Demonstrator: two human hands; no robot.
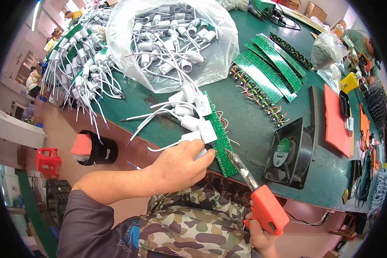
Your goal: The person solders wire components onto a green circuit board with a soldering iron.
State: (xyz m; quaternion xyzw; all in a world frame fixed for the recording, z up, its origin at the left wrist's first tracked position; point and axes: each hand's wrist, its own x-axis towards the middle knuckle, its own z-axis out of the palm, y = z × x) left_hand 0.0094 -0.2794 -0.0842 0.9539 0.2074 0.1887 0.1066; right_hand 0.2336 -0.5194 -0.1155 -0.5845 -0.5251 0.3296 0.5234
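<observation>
My left hand (182,163) presses a white lamp socket (195,139) with its white wire against a long green circuit board strip (219,139) at the table's near edge. Other white sockets (192,105) sit in a row along the same strip, farther from me. My right hand (258,234) grips an orange soldering gun (266,208) by its handle. Its metal tip (232,155) points up-left and touches the strip just right of my left fingers.
A clear bag of white sockets (172,38) lies at the back. Wired sockets (84,64) pile up at the left edge. Green board strips (271,64) and a black fan (290,152) lie to the right, beside an orange mat (336,118). Another person (363,45) works far right.
</observation>
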